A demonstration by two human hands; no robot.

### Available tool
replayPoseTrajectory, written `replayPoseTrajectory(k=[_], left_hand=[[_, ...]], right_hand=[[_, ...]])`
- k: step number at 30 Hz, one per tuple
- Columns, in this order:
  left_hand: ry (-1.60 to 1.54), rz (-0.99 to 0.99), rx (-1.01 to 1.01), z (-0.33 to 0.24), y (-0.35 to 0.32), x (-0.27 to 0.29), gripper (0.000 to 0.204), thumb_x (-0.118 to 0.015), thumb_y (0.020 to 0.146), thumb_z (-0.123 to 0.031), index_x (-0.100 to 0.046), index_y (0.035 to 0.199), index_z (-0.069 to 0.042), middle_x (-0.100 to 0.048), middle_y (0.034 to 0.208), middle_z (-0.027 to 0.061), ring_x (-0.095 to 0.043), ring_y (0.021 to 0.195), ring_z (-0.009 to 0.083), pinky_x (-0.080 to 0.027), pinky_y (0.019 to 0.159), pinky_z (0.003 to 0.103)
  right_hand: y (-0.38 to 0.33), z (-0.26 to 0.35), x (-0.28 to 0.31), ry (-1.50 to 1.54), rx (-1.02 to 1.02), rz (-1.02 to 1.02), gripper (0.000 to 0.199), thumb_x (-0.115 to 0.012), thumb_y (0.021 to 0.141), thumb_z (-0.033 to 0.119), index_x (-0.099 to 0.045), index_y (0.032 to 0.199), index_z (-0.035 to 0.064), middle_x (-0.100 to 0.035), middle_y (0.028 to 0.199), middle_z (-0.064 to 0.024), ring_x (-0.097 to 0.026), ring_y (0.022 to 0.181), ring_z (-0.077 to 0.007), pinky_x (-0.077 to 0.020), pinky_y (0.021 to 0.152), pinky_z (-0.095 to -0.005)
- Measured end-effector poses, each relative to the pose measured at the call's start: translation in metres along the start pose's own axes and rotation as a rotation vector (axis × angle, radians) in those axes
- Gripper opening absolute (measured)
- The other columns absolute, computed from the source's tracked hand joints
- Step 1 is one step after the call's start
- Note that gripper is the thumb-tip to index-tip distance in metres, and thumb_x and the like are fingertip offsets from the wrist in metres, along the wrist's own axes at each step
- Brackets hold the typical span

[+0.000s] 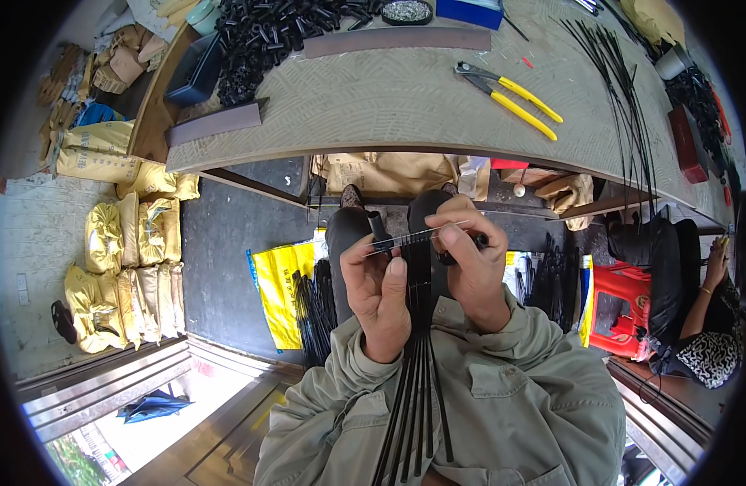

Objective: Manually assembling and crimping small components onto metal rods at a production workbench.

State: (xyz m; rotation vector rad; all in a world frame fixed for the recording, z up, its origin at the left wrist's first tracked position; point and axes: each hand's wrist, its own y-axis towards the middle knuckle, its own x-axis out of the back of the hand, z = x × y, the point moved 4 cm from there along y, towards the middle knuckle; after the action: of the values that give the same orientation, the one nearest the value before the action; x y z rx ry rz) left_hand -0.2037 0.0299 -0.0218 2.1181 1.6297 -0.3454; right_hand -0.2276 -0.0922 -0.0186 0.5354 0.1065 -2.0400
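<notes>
You are in what looks like a small workshop: a long workbench (pixel 373 113) spans the top of the frame, bearing yellow-handled pliers (pixel 523 116), a heap of black tubular parts (pixel 280 28) and thin black rods (pixel 624 81), while bulging sacks (pixel 104 235) stand stacked at your left.

I count: wearer's hands (pixel 381 304), two, centre; pliers (pixel 522 116), one, at 1 o'clock; flat strips (pixel 397 44), two, 10 and 12 o'clock.
</notes>
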Motion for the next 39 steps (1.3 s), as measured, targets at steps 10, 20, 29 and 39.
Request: replayPoseTrajectory(k=[10, 20, 29, 39], left_hand=[[-0.060, 0.058, 0.254, -0.011, 0.015, 0.023, 0.032, -0.057, 0.078, 0.008, -0.046, 0.106, -0.002, -0.049, 0.104, 0.0044, -0.048, 0.093, 0.0108, -0.039, 0.083, 0.025], [0.025, 0.151, 0.254, -0.024, 0.030, 0.033, 0.023, -0.069, 0.071, 0.004, -0.055, 0.089, -0.001, -0.054, 0.087, 0.0018, -0.051, 0.080, 0.0093, -0.041, 0.077, 0.023], [-0.007, 0.076, 0.290, -0.021, 0.020, 0.027, 0.023, -0.063, 0.080, -0.007, -0.055, 0.098, 0.004, -0.057, 0.092, 0.0040, -0.052, 0.082, 0.0099, -0.042, 0.078, 0.024], [-0.006, 0.053, 0.224, -0.016, 0.018, 0.028, 0.030, -0.061, 0.083, -0.014, -0.054, 0.104, 0.006, -0.060, 0.093, 0.0080, -0.055, 0.084, 0.0127, -0.043, 0.080, 0.025]], right_hand=[[-0.004, -0.005, -0.019, -0.041, -0.101, 0.228, 0.010, -0.067, 0.073, 0.003, -0.063, 0.080, -0.0041, -0.055, 0.072, -0.0047, -0.047, 0.068, -0.0091, -0.0354, 0.058, -0.0243], [-0.008, 0.004, -0.023, -0.226, -0.014, 0.270, 0.011, -0.068, 0.073, 0.002, -0.064, 0.081, -0.0034, -0.055, 0.069, -0.0032, -0.046, 0.061, -0.0091, -0.0345, 0.054, -0.0236], [-0.015, -0.002, -0.028, -0.205, -0.080, 0.129, 0.013, -0.068, 0.073, 0.002, -0.062, 0.084, -0.0025, -0.056, 0.077, -0.0035, -0.049, 0.065, -0.0101, -0.0385, 0.059, -0.0229], [-0.009, -0.003, -0.024, -0.204, -0.073, 0.291, 0.015, -0.068, 0.075, 0.006, -0.060, 0.085, -0.0026, -0.057, 0.078, -0.0035, -0.051, 0.070, -0.0087, -0.0397, 0.062, -0.0217]])
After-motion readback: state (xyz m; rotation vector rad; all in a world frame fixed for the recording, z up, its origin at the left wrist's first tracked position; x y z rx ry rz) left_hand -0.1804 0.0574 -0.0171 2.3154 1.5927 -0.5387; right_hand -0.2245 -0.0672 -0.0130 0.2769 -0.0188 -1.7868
